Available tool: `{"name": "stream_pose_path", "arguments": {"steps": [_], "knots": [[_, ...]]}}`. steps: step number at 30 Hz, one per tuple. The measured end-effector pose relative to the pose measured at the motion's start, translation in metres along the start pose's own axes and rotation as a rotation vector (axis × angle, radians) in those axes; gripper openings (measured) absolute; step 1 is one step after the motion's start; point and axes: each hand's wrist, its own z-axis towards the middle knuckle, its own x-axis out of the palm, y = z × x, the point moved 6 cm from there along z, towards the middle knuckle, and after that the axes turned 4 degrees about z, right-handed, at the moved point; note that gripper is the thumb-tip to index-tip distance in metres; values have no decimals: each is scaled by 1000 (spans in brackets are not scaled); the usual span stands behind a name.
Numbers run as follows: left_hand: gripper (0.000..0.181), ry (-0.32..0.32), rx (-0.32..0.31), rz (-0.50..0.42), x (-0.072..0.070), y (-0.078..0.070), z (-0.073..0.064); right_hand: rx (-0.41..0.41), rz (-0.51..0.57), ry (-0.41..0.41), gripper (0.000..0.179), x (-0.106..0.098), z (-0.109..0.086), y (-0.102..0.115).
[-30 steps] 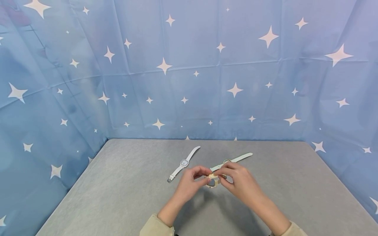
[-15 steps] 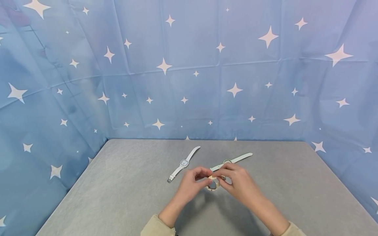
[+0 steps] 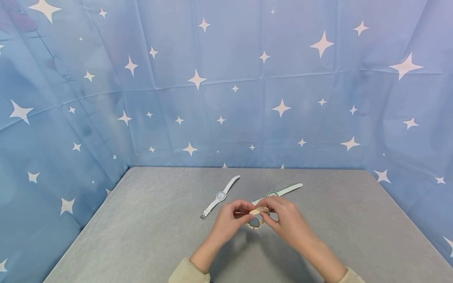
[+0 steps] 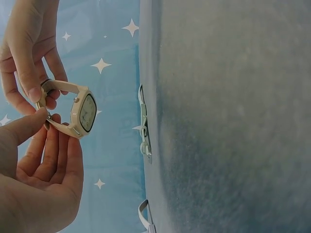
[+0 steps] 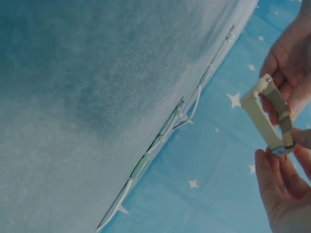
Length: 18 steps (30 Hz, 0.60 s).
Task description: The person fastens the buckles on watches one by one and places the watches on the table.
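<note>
A cream wristwatch (image 4: 87, 115) is held up above the table, its strap bent into a loop and its dial hanging below the hands in the head view. My left hand (image 3: 229, 218) pinches the strap near the ends from the left. My right hand (image 3: 288, 218) pinches the strap (image 3: 260, 211) between thumb and fingers from the right. In the right wrist view the buckle area (image 5: 283, 149) sits at the fingertips, partly hidden. Behind the hands lie a white wristwatch (image 3: 221, 195) and a pale green wristwatch (image 3: 288, 189), the latter partly covered by my right hand.
The grey table (image 3: 159, 236) stands against a blue curtain (image 3: 226, 98) printed with white stars. The white and pale green watches lie stretched out on it, just beyond the hands.
The cream watch's dial has dropped slightly and more of its strap shows between the hands. My right fingers have shifted a little on the strap; the other two watches stay put.
</note>
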Motion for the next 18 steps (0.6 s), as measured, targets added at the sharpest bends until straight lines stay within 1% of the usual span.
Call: {"name": "stream_pose_path", "arguments": {"steps": [4,11,18], "knots": [[18,3,3,-10,0,0,0,22,-1,3,26,0,1,0],[19,3,-4,-10,-1,-1,-1,8,11,-12,28,0,1,0],[19,0,-6,-5,-1,0,0,20,19,-5,27,0,0,-1]]}}
